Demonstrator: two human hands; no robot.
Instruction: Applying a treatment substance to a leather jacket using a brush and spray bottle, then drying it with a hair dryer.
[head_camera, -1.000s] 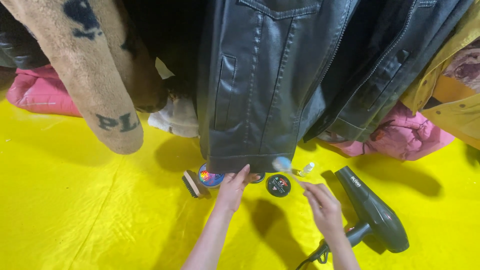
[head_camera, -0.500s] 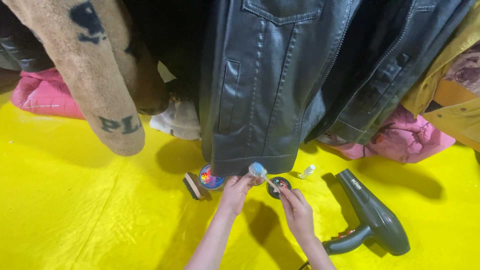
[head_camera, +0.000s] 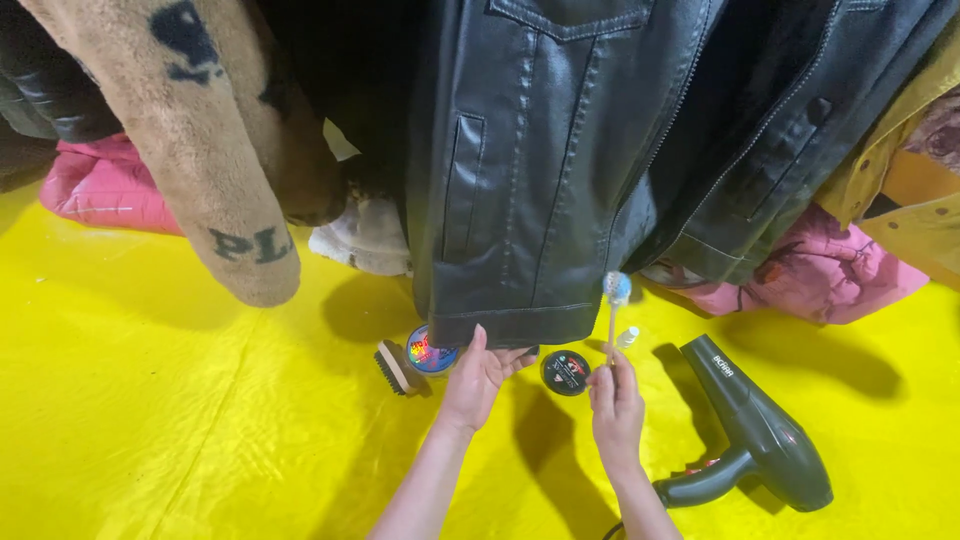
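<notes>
Head camera looks down at my two hands over the yellow sheet (head_camera: 150, 420). Nearest to me, my right hand (head_camera: 617, 410) is closed around the thin handle of a small brush (head_camera: 614, 310), and I hold it upright, so its long axis points away from me, with the pale blue bristle head at the top. My left hand (head_camera: 478, 378) is a little farther, and its fingers pinch the bottom hem of the black leather jacket (head_camera: 530, 170). The brush head lies just beside the hem's right corner, to the right of my left hand, so the right hand is the nearer one to that spot. Around the hands lie a black hair dryer (head_camera: 755, 425), a round black tin (head_camera: 565, 372), a blue tin (head_camera: 430, 352) and a wooden brush (head_camera: 393, 367). Farther hang a brown fleece sleeve (head_camera: 190, 140) and other dark jackets.
</notes>
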